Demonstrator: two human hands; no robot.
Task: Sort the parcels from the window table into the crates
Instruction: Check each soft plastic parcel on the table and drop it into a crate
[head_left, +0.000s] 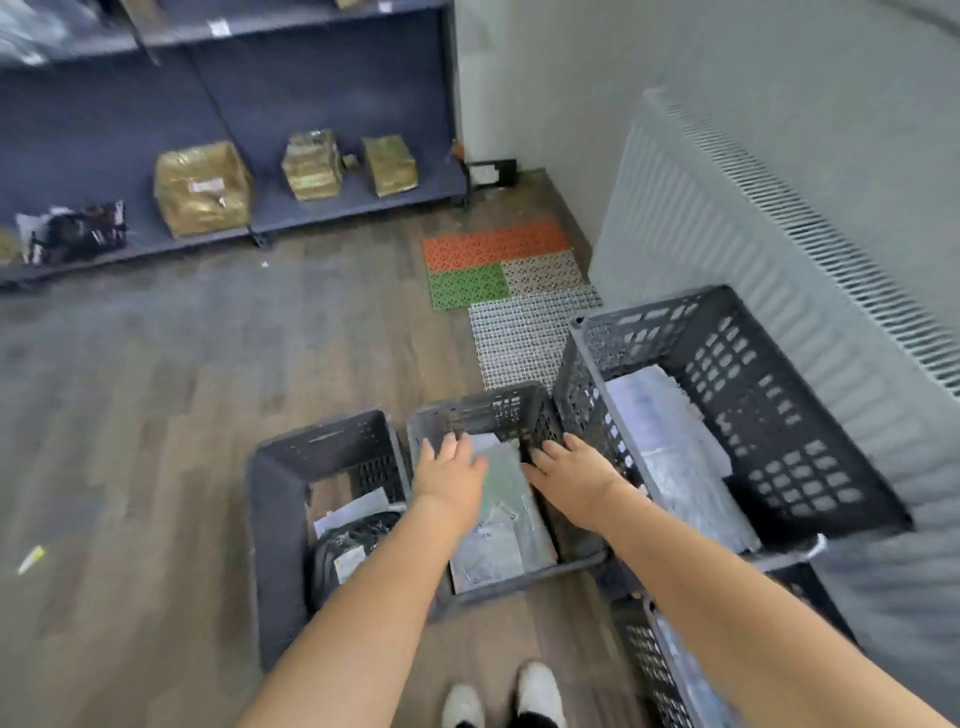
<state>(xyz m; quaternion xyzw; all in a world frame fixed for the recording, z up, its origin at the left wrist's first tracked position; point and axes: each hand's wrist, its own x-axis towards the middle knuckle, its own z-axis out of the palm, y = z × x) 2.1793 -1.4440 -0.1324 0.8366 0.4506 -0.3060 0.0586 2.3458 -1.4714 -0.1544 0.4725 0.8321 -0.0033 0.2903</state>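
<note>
over middle crate (470, 410), both hands' fingers (448, 446) spread wide, parcels (501, 499) beneath, crates either side

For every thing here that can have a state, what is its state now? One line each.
left hand: open, fingers straight, over the middle crate
right hand: open, fingers spread, over the middle crate
middle crate: holds flat parcels, one greenish on top
greenish parcel: lies flat between the hands
left crate: holds a black parcel and a paper
right crate: raised, holds pale flat parcels
</note>
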